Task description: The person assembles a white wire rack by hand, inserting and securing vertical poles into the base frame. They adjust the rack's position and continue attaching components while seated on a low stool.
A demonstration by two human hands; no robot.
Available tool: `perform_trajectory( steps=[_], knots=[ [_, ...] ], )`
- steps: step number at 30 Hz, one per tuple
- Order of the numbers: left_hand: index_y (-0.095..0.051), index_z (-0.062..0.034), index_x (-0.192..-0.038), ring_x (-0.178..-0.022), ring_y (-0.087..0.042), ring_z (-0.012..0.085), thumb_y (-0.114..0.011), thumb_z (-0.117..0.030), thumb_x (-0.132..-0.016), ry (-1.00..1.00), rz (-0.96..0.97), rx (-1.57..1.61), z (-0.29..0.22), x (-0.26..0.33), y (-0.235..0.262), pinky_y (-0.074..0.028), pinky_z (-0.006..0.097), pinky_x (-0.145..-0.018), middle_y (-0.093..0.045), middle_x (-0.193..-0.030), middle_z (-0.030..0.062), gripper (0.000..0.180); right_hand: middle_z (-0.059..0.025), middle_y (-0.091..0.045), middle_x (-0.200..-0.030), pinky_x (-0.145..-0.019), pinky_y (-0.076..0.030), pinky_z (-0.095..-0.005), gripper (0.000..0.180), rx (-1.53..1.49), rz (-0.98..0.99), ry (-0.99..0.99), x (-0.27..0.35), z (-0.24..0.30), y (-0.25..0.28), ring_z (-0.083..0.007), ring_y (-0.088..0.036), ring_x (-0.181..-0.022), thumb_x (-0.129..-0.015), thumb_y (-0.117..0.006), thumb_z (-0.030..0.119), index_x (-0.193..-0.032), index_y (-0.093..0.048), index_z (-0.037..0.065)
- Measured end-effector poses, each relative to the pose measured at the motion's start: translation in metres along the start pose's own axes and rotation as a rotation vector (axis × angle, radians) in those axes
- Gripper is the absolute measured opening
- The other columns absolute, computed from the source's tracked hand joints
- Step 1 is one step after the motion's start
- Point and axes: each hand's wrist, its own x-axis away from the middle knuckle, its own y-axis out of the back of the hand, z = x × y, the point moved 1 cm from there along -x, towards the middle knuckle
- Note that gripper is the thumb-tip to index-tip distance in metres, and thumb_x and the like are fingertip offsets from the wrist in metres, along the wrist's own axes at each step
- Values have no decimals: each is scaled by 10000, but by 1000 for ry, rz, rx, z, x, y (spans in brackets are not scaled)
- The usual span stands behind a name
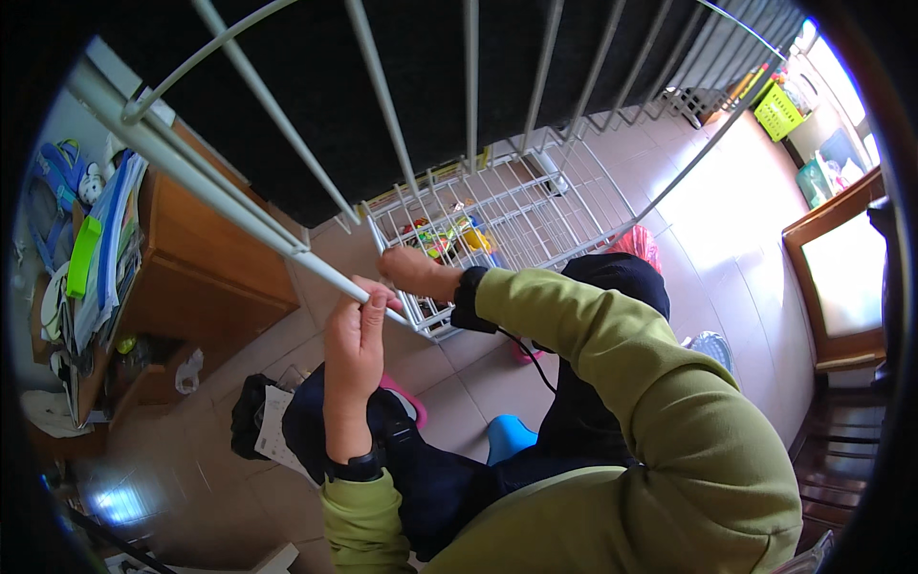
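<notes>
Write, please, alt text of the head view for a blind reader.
A person's left hand grips a white tube; the right hand is close beside it, its hold unclear. Beyond the hands, colourful items show through a white wire grid over a tiled floor.

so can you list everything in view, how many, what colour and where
wire rack: 1, white, across the top
wire basket: 1, white, centre
small items: several, multicoloured, seen through basket wires
dark surface: 1, black, behind rack bars
cabinet: 1, brown, left
papers: several, mostly white, left
clutter: uncountable, mixed, left edge
plastic basket: 1, lime green, upper right
plastic bag: 1, red, right of wire basket
framed panel: 1, brown and white, right
plastic object: 1, blue, lower centre
floor tiles: many, pale, below
sleeves: 2, olive green, lower half
legs: 2, black, lower centre
left hand: 1, bare, gripping the rack's pole
right hand: 1, bare, by the wire basket
</notes>
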Motion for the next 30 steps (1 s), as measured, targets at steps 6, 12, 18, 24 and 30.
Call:
perform_trajectory(
  steps=[6,12,18,24,30],
  knots=[
    [-546,-31,-922,-803,-625,154,-420,-234,-1031,-5,-6,-7,0,0,-1,-498,273,-752,-628,-835,76,263,-179,-670,-766,-710,-544,-440,137,-87,151,26,61,37,3,-363,-670,-780,-768,-597,147,-759,-678,37],
    [-544,-30,-923,-796,-627,156,-432,-222,-1027,-1,-36,-25,-1,1,-3,-505,275,-758,-621,-836,81,245,-185,-642,-719,-655,-503,-448,151,-54,248,68,69,28,16,-366,-637,-717,-722,-599,156,-705,-665,22],
    [-553,-20,-928,-719,-617,163,-462,-181,-1012,-28,-76,50,6,1,-6,-472,269,-660,-626,-769,84,203,-172,-671,-782,-677,-528,-452,155,-150,-142,-165,12,-23,47,-364,-662,-776,-799,-573,163,-813,-695,69],
    [-553,-26,-926,-758,-614,141,-432,-205,-1024,-26,-51,45,8,0,-4,-475,265,-710,-616,-789,70,237,-117,-703,-904,-767,-543,-403,192,255,-40,-130,-60,-81,25,-299,-687,-880,-861,-568,160,-908,-730,68],
    [-552,-31,-936,-749,-636,168,-463,-186,-1010,-45,-47,11,11,1,-3,-493,277,-684,-630,-813,86,193,-153,-685,-874,-708,-544,-429,142,192,-102,-59,-44,-66,9,-319,-683,-845,-847,-557,118,-935,-643,47]
  ],
)
